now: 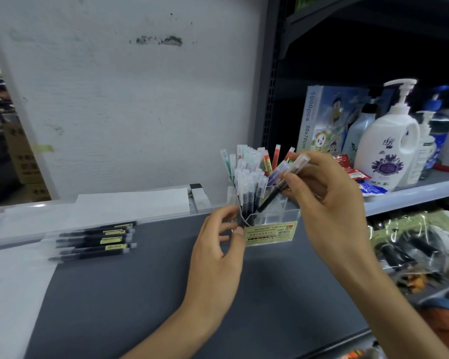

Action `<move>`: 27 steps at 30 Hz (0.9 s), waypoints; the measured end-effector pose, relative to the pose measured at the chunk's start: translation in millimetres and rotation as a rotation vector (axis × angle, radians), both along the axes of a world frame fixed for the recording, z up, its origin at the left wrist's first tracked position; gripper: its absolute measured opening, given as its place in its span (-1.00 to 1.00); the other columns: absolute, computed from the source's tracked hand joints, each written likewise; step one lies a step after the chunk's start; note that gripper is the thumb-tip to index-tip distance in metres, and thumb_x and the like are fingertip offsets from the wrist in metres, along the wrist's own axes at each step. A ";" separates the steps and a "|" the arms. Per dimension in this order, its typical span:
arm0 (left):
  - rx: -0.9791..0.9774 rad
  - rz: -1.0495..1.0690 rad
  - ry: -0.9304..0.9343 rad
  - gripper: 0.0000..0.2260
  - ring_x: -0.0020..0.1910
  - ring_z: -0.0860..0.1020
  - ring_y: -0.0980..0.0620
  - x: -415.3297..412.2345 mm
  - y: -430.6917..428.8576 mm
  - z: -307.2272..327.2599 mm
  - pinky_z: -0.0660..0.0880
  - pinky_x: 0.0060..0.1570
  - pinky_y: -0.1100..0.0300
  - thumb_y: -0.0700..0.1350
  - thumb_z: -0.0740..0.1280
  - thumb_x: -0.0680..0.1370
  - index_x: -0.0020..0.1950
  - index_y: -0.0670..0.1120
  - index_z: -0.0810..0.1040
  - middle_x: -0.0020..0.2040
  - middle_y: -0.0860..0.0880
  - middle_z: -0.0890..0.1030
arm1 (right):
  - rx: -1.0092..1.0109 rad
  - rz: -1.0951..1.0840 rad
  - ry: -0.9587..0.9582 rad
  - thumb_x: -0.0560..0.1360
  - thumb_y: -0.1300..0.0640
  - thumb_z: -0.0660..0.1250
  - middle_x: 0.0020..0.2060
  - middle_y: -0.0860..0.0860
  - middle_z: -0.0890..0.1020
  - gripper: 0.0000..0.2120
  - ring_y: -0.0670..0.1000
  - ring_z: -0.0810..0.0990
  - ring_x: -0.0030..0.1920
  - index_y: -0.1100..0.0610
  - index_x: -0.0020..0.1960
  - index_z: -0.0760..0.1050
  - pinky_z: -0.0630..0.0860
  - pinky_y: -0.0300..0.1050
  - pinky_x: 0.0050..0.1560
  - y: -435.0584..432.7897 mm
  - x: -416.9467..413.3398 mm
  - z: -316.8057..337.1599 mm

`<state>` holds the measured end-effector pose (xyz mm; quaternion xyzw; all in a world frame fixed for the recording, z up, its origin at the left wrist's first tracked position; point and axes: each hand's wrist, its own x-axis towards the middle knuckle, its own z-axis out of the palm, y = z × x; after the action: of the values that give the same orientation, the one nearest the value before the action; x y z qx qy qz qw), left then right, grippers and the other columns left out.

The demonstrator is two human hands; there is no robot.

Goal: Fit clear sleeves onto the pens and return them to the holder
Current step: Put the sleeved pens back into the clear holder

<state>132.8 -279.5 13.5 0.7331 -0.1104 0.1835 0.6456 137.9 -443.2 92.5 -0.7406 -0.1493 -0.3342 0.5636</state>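
Note:
A clear acrylic pen holder (283, 224) with a yellow label stands on the dark grey counter, packed with upright sleeved pens (249, 174). My right hand (329, 203) pinches a black pen (278, 190) by its clear upper end, tilted, with its dark tip down inside the holder's front compartment. My left hand (218, 244) has its fingers curled against the holder's left front corner and steadies it. A row of several black pens (96, 239) with yellow labels lies flat at the left of the counter.
White paper sheets (130, 203) lie behind the loose pens against the wall. A grey metal shelf (410, 193) on the right carries a puzzle box (327, 120), pump bottles (392, 143) and snack packets. Bagged goods (412, 244) sit below it.

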 end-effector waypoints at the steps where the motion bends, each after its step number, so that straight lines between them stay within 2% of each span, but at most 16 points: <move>1: 0.003 0.000 -0.002 -0.69 0.25 0.57 0.23 0.2 -0.1 0.1 0.49 0.21 0.24 -0.16 0.30 0.67 0.31 0.21 0.54 0.24 0.21 0.62 | -0.018 -0.010 0.010 0.64 0.26 0.38 -0.06 -0.03 0.73 -0.83 -0.02 0.74 0.01 0.03 0.15 0.56 0.69 -0.01 0.10 1.5 2.4 -2.1; 4: 0.007 0.005 -0.011 -0.69 0.25 0.57 0.25 0.2 -0.3 0.8 0.48 0.22 0.23 -0.19 0.30 0.67 0.30 0.19 0.55 0.23 0.24 0.62 | -0.061 -0.063 0.042 0.62 0.22 0.41 -0.09 -0.09 0.69 -0.78 -0.02 0.72 -0.04 -0.05 0.19 0.57 0.67 0.04 0.09 9.1 9.8 -8.2; 6: 0.007 0.006 -0.013 -0.68 0.24 0.57 0.26 0.4 -0.4 1.3 0.48 0.22 0.22 -0.20 0.31 0.66 0.29 0.19 0.55 0.22 0.26 0.63 | -0.087 -0.110 0.050 0.59 0.21 0.46 -0.13 -0.13 0.67 -0.72 -0.06 0.71 -0.07 -0.10 0.20 0.56 0.66 0.00 0.06 15.2 14.4 -11.4; 8: 0.003 0.010 -0.014 -0.68 0.24 0.58 0.26 0.9 -0.7 1.5 0.48 0.23 0.21 -0.21 0.31 0.66 0.29 0.18 0.56 0.21 0.26 0.63 | -0.103 -0.143 0.057 0.56 0.22 0.49 -0.14 -0.16 0.68 -0.69 -0.11 0.70 -0.09 -0.07 0.20 0.55 0.66 -0.05 0.03 19.7 18.6 -14.1; 16: -0.006 0.012 -0.011 -0.68 0.24 0.58 0.25 1.1 -0.8 0.5 0.50 0.23 0.20 -0.21 0.31 0.66 0.27 0.19 0.56 0.20 0.26 0.63 | -0.118 -0.199 0.120 0.51 0.18 0.55 -0.19 -0.14 0.68 -0.81 -0.18 0.68 -0.16 0.00 0.05 0.60 0.62 -0.24 -0.07 22.7 27.8 -19.4; 23: -0.005 0.012 -0.017 -0.69 0.25 0.58 0.25 2.1 -1.4 0.7 0.48 0.22 0.23 -0.20 0.32 0.65 0.28 0.17 0.56 0.21 0.26 0.63 | -0.168 -0.214 0.172 0.48 0.19 0.57 -0.22 -0.14 0.70 -0.81 -0.19 0.68 -0.19 0.03 0.03 0.63 0.64 -0.23 -0.07 17.9 27.9 -22.6; 27: 0.001 0.012 -0.018 -0.69 0.25 0.57 0.26 3.4 0.6 -1.1 0.48 0.22 0.25 -0.19 0.32 0.66 0.29 0.19 0.55 0.23 0.26 0.62 | -0.198 -0.206 0.181 0.45 0.22 0.60 -0.24 -0.13 0.70 -0.79 -0.19 0.68 -0.20 0.05 0.01 0.63 0.62 -0.29 -0.09 15.8 27.3 -22.4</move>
<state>136.1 -278.9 12.4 0.7323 -0.1120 0.1941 0.6431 165.2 -427.4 70.1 -0.8310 -0.0532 -0.3058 0.4616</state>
